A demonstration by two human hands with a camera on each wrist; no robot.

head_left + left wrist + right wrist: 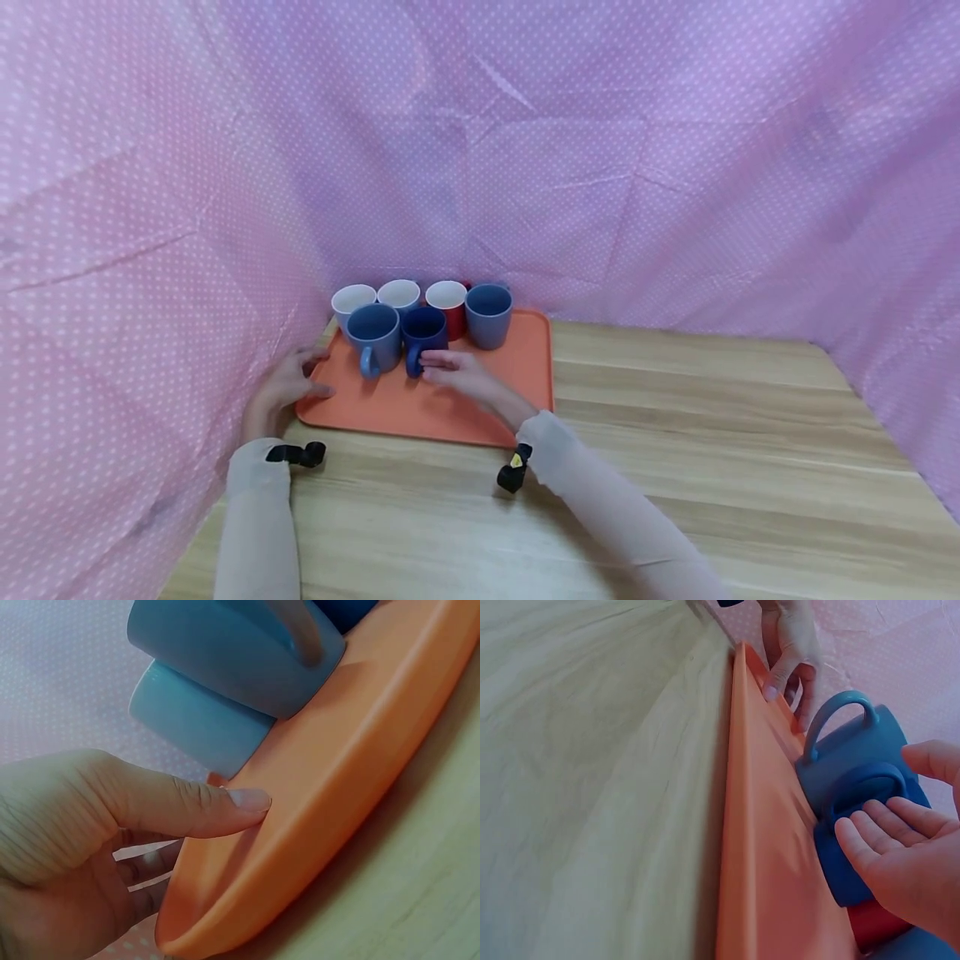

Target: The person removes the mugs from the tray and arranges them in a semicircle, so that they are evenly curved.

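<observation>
An orange tray (450, 421) carries several mugs. My left hand (288, 379) is at its left edge. The thumb reaches over the tray surface while the other fingers lie outside the rim, their tips partly hidden in the left wrist view. Thumb and fingers stand well apart. My right hand (461, 375) is beside the handle of a dark blue mug (425, 323), with fingers nearly straight and palm turned up in the right wrist view. The fingertips overlap that handle; whether they touch it I cannot tell. Left of it stands a grey-blue mug (375, 329), handle toward me.
Behind stand two pale blue mugs with white insides, one at the left (345, 310) and one in the middle (408, 300). A red mug (456, 321) and another grey-blue mug (489, 325) stand to the right. Pink dotted cloth (562, 208) encloses the wooden table (712, 417).
</observation>
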